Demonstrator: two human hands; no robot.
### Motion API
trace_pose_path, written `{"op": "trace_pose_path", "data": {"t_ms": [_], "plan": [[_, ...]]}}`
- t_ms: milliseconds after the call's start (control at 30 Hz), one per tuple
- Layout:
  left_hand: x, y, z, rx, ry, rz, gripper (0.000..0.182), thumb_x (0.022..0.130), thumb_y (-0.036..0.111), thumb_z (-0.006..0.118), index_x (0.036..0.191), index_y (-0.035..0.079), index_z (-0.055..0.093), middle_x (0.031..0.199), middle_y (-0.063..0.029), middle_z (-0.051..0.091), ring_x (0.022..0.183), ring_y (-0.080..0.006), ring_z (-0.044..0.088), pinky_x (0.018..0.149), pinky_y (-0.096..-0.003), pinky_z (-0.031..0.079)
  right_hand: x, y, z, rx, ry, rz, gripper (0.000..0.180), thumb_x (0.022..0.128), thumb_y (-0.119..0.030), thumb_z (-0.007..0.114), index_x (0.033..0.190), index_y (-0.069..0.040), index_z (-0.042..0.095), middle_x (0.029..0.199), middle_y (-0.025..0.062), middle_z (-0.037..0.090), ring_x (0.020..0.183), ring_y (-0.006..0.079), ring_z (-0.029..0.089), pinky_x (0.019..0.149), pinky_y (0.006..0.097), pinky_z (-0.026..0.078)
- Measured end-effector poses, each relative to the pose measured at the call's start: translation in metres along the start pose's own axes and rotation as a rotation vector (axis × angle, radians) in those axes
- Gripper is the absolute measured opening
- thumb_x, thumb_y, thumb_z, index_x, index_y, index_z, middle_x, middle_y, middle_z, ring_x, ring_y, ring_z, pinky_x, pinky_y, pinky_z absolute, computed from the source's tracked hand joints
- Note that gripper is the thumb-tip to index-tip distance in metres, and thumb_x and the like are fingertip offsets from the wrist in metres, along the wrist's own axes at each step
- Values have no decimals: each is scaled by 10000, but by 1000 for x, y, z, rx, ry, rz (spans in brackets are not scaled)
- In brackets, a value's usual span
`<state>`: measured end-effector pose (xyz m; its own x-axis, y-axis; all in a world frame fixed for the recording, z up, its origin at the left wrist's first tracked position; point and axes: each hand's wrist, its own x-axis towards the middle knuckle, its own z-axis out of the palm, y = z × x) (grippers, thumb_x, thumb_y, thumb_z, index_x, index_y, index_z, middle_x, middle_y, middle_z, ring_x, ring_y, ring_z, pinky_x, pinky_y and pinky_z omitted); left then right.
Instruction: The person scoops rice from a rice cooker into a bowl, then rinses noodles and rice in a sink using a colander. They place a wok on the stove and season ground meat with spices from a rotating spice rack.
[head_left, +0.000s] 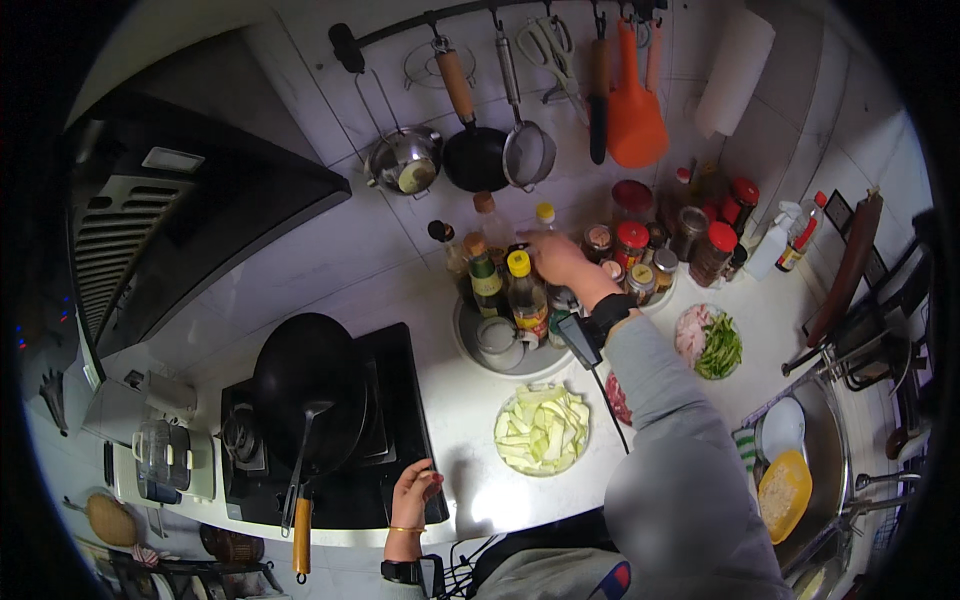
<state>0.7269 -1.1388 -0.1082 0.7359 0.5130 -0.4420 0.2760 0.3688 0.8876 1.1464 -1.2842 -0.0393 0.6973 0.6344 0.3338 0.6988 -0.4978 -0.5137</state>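
Note:
My right hand (559, 259) reaches among the seasoning bottles, its fingers at a dark bottle top behind the yellow-capped sauce bottle (528, 300); whether it grips anything cannot be made out. Beside it stand a green glass bottle (486, 283) and a glass jar of white granules (499, 337) on a round grey tray (469, 346). My left hand (417, 484) is over the front right corner of the black cooktop (390, 491), fingers curled; what it may hold is unclear. A black wok (311, 390) rests on the cooktop with a metal spatula (301, 487) in it. Sliced pale green vegetable (543, 430) fills a plate.
Lidded spice jars (641, 281) crowd right of the tray. Farther right are a plate of pale slices and green strips (718, 345) and a sink (825, 480) with a yellow basket (784, 496). Partly hidden red meat (618, 397) lies by my right sleeve. Utensils hang above.

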Motion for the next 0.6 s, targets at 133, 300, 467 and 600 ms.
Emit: {"op": "trace_pose_path", "data": {"t_ms": [133, 300, 467, 600], "plan": [[-7, -7, 2, 4, 6, -21, 235, 810, 50, 479, 1040, 32, 529, 816, -51, 598, 779, -138, 590, 695, -244, 465, 21, 12, 13, -27, -103, -58, 301, 746, -129, 538, 1044, -111, 573, 972, 167, 584, 914, 332, 543, 786, 396, 438], [-23, -15, 17, -34, 70, -7, 233, 812, 49, 476, 1035, 26, 538, 807, -62, 596, 777, -146, 585, 694, -245, 459, 26, 27, 7, 164, 24, -136, 238, 751, -181, 562, 964, -82, 592, 903, 163, 598, 853, 349, 553, 724, 406, 448], [-23, 7, 68, 49, -69, 109, 243, 830, 63, 471, 1058, 8, 536, 810, -48, 583, 787, -142, 565, 728, -253, 446, 23, 13, -43, 371, 86, -172, 261, 752, -174, 562, 955, -10, 580, 875, 198, 594, 814, 344, 571, 708, 362, 452], [-8, 53, 133, 185, -224, 270, 274, 833, 92, 525, 1089, -5, 525, 891, -48, 578, 848, -124, 529, 786, -246, 417, 6, -27, -118, 408, 49, -36, 322, 689, -223, 595, 937, -19, 608, 858, 185, 608, 809, 321, 590, 717, 347, 462]]}}
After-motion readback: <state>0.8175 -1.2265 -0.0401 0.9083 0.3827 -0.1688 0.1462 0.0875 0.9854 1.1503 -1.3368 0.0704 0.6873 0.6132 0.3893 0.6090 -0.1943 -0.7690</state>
